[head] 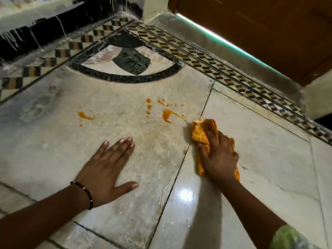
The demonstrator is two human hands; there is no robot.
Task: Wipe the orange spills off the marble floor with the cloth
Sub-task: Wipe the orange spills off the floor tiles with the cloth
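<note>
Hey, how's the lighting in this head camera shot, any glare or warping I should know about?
Head view: dim, warm light; a bright glare patch on the polished marble floor below the right hand; a teal light strip glows under the wooden door; wide-angle bending curves the tile border; orange spills remain sharp.

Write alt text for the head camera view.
A right hand presses an orange cloth on the marble floor, just short of orange spills. The left hand rests flat, fingers spread; a smaller spill lies beyond it.
</note>
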